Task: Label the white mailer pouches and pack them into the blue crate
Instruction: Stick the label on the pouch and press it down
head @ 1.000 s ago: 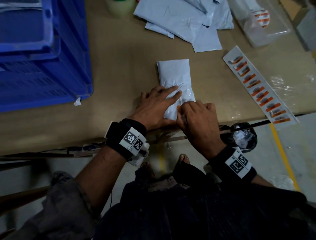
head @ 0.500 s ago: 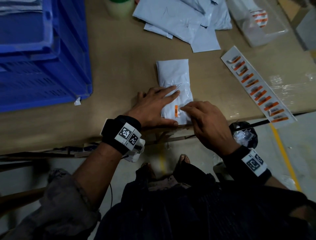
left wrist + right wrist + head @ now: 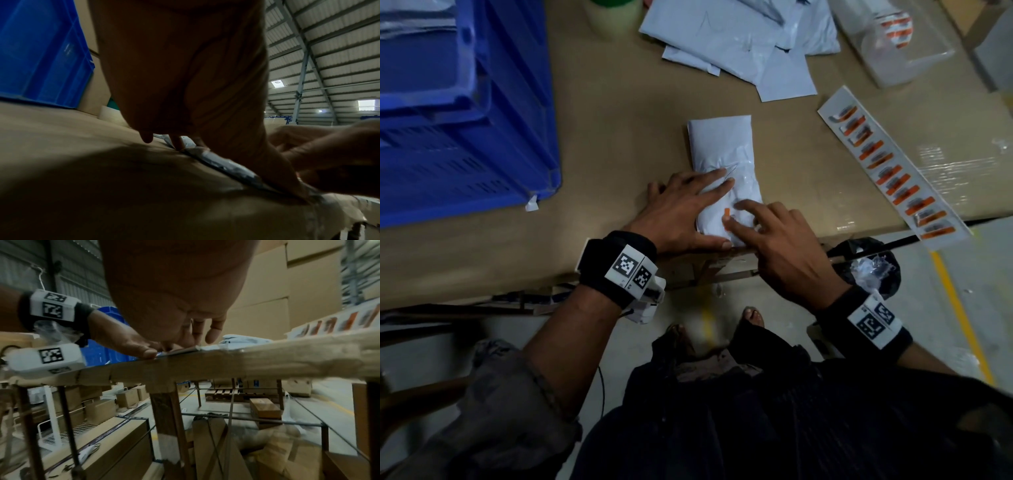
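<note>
Filled mailer pouch (image 3: 722, 164) at frame centre, near table (image 3: 602, 137) edge, pinned under flat left hand (image 3: 681, 212). Orange label (image 3: 726, 214), covered a second ago, now exposed; right hand (image 3: 784, 246) fingers spread, nothing gripped. Labelling judged done; blue crate (image 3: 465, 120), upper left, next.

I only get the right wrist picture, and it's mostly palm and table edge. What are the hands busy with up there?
Observer: In the head view, a white mailer pouch lies flat at the table's near edge. The left hand lies on it with straight fingers.
Operator: And the right one?
Observer: The right hand has its fingertips on the pouch's near end, index finger and thumb on either side of a small orange label.
Operator: Are there more pouches to do?
Observer: Yes. A loose pile of flat white mailers lies at the far side of the table, apart from this one.
</note>
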A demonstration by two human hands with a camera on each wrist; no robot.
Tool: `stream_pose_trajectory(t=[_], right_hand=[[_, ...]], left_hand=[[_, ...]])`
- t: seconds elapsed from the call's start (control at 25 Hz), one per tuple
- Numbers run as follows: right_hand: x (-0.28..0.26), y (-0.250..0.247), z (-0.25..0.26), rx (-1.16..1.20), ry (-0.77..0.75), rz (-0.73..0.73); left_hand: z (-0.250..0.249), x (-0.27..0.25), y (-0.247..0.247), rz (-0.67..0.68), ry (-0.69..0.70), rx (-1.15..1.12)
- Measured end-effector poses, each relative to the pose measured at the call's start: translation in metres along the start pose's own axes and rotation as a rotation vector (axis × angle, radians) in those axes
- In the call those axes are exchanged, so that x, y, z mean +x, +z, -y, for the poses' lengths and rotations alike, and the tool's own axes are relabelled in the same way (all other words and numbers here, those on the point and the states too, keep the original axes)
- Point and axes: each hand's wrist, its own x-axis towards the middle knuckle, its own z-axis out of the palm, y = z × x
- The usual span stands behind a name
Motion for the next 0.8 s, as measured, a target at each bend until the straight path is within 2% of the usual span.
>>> stream_pose_trajectory(t=[0.2, 0.32, 0.4, 0.52, 0.56, 0.64, 0.72, 0.8], right_hand=[[-0.026, 0.002, 0.001, 0.065, -0.059, -0.069], [-0.011, 0.001, -0.008, 0.278, 0.104, -0.196], [0.011, -0.001, -0.018, 0.308, 0.116, -0.161], [0.040, -0.001, -0.035, 0.115, -0.034, 0.004], [0.044, -0.001, -0.038, 0.050, -0.065, 0.029], [0.042, -0.006, -0.036, -0.040, -0.063, -0.014], [0.033, -0.008, -0.028, -0.095, -0.033, -0.087], [0.025, -0.007, -0.023, -0.093, -0.014, -0.131]], left_hand=[[0.001, 0.001, 0.001, 0.012, -0.005, 0.015], [0.001, 0.001, -0.004, 0.037, 0.002, 0.014], [0.004, 0.004, -0.015, 0.081, 0.036, 0.007], [0.018, 0.005, -0.035, 0.071, 0.071, -0.024], [0.024, 0.000, -0.038, 0.029, 0.045, -0.012], [0.035, -0.017, -0.035, -0.137, -0.101, -0.015], [0.037, -0.043, -0.019, -0.377, -0.266, -0.137], [0.025, -0.065, 0.001, -0.571, -0.371, -0.305]])
